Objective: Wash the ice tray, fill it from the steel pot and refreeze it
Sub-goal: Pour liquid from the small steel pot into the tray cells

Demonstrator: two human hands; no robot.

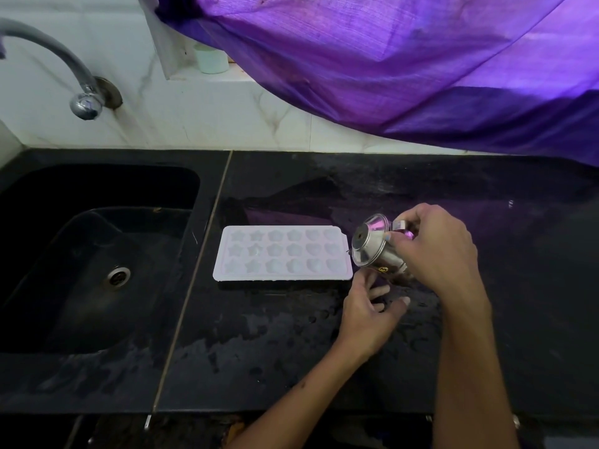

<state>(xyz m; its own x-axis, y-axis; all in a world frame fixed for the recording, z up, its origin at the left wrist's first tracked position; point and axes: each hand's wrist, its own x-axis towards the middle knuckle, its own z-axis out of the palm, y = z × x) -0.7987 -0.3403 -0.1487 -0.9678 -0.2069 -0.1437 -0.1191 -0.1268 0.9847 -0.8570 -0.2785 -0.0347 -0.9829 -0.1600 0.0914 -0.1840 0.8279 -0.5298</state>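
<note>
Tipping the steel pot point(377, 251) on its side at the right end of the ice tray point(282, 253), the right hand point(437, 251) curls round the pot's body and handle. The left hand point(368, 314) hovers just below with fingers loosely spread, holding nothing. The tray lies flat on the wet black counter point(291, 351), beside the sink point(97, 254). Washing looks finished and filling seems under way or nearly done, though water in the moulds is hard to tell; freezing remains.

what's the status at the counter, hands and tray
Right hand grips steel pot, tipped at ice tray. Left hand open under pot. Nothing in the way.
</note>
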